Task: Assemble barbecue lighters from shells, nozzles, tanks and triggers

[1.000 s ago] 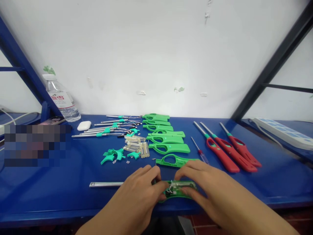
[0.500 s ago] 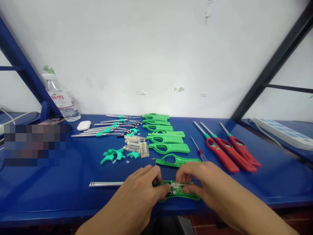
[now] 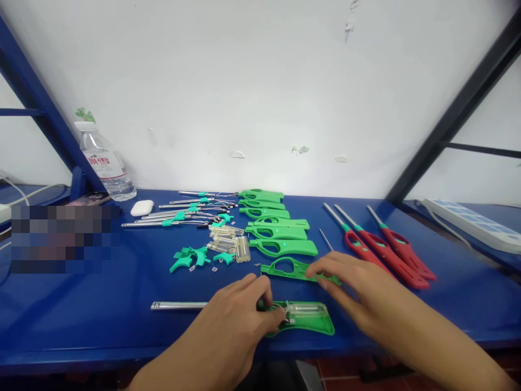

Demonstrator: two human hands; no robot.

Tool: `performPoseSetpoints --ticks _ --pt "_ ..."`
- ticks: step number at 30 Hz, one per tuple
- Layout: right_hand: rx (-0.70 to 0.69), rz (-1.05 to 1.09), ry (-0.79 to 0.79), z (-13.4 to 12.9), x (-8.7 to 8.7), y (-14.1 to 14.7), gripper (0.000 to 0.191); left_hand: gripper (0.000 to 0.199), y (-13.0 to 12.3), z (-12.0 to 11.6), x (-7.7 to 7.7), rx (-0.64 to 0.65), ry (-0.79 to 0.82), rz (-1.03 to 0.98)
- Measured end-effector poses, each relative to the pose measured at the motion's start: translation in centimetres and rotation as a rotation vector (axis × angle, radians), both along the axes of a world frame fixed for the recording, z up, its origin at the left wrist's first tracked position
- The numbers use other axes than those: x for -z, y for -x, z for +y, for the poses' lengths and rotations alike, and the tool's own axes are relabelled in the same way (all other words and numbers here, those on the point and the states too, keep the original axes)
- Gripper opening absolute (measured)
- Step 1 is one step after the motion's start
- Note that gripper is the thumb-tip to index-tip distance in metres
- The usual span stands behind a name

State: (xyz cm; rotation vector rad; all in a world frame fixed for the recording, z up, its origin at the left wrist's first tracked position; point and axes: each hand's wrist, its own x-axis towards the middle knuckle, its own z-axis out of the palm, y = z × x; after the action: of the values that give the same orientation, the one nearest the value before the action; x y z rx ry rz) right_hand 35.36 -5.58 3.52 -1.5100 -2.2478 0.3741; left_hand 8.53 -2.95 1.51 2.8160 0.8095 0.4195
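My left hand (image 3: 244,309) is closed on the front part of an open green lighter half (image 3: 321,325) near the table edge, its fingertips pressed around the trigger area and wires. A metal tube (image 3: 179,306) sticks out leftward from under this hand. In the handle end lies a clear fuel tank (image 3: 307,309). Just behind, my right hand (image 3: 345,277) grips the right end of a loose green shell half (image 3: 286,266) between thumb and fingers. That shell's hollow inner side faces up, and its right end is partly covered by the fingers.
Behind lie several green lighter shells (image 3: 280,247), clear fuel tanks (image 3: 242,250), teal triggers (image 3: 189,258) and metal tubes with wires (image 3: 150,223). Red lighters (image 3: 401,247) and a screwdriver (image 3: 325,239) are at right. A water bottle (image 3: 108,168) and white case (image 3: 142,208) stand at left.
My right hand has left the fuel tank in the open lighter half and moved back onto the loose shell, whose right end has swung slightly towards me. My left hand stays in place.
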Motion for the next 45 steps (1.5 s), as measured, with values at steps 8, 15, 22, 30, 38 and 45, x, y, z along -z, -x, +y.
performPoseSetpoints --ticks 8,15,22,30,38,45 --pt "-0.026 -0.03 0.132 -0.2 -0.2 0.8 0.021 0.042 0.1 0.0 -0.4 0.015 0.059 -0.024" --pt "-0.048 -0.024 0.159 -0.1 -0.4 2.0 0.019 0.029 0.5 -0.2 -1.2 0.003 0.115 -0.064" --pt "-0.021 -0.007 0.181 -0.4 -0.4 1.8 0.018 0.034 3.8 1.5 -1.5 -0.084 0.134 -0.164" --pt "0.019 -0.036 0.08 -0.2 -0.3 1.0 0.02 0.033 5.7 2.9 -1.9 -0.104 0.219 -0.07" --pt "0.064 -0.128 0.075 1.5 1.2 -0.1 0.038 0.028 5.0 2.4 -1.8 -0.116 0.219 -0.062" --pt "0.069 -0.135 0.027 2.4 0.9 0.2 0.03 0.017 5.3 2.1 -1.2 -0.136 0.153 -0.044"
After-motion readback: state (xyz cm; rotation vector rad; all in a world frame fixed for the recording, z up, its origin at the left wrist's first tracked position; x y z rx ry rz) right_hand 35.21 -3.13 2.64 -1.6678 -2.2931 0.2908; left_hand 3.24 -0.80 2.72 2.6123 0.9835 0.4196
